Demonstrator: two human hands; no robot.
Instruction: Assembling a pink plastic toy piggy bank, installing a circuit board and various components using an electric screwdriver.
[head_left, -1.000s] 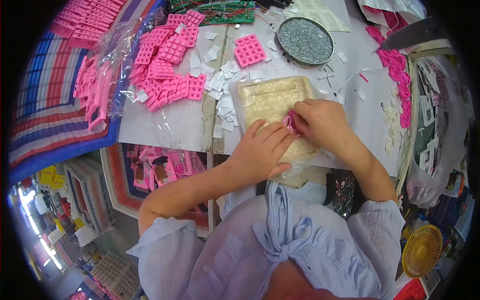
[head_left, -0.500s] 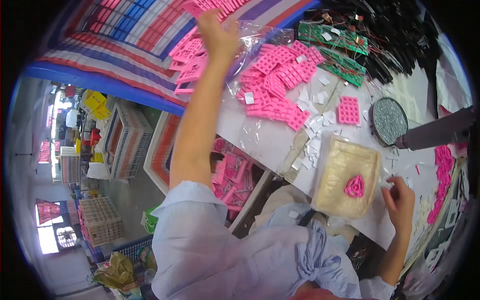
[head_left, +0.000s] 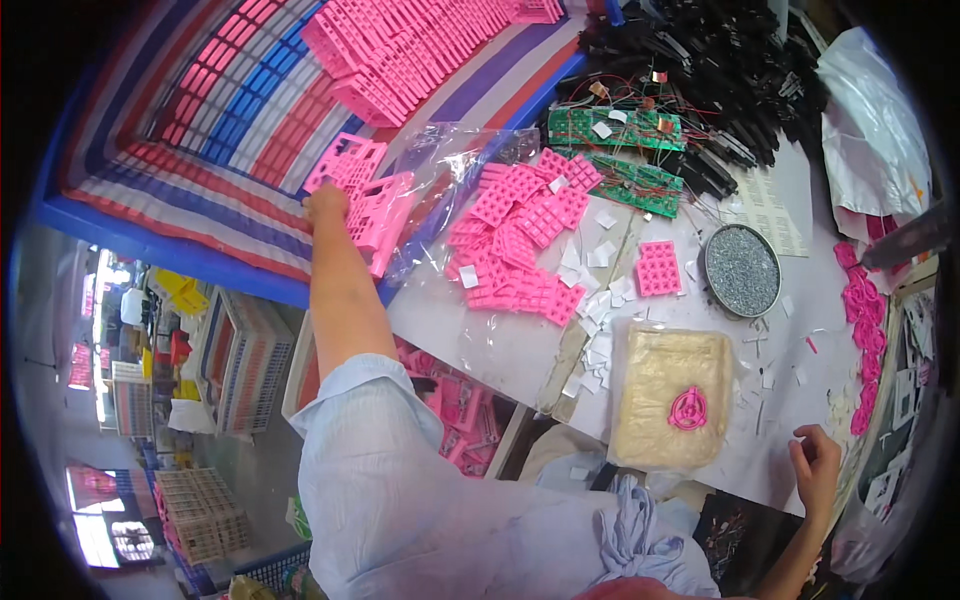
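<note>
Two pink casings point(head_left: 388, 210) lie close together at the near edge of a blue-rimmed tray point(head_left: 180, 256), beside a clear bag point(head_left: 440, 150), with the person's left hand point(head_left: 327, 203) at the lower edge of the farther casing point(head_left: 345, 158). Its fingers look curled in, though their tips are hidden, and whether they have a firm hold cannot be told. Well apart, the right hand point(head_left: 817, 460) hovers by the near right part of the counter point(head_left: 440, 340), fingers loosely bent, with nothing visible in its grasp. Judging by their look, the casings are moulded plastic: light, stiff and rather smooth, more apt to slide against each other than to bend. Thin bars around the openings are likely the weak part; the solid outer rim seems the best place to take hold, thumb on one face and fingers on the other. Beyond them, stacked casings point(head_left: 400, 60) stand packed in rows. On the counter, pink keypads point(head_left: 515, 215) lie heaped near white squares point(head_left: 598, 350) and wired green boards point(head_left: 615, 128). A wrapped pad point(head_left: 675, 365) carries a pink ring point(head_left: 688, 410), and a round dish point(head_left: 740, 317) holds grey metal pieces point(head_left: 742, 270).
</note>
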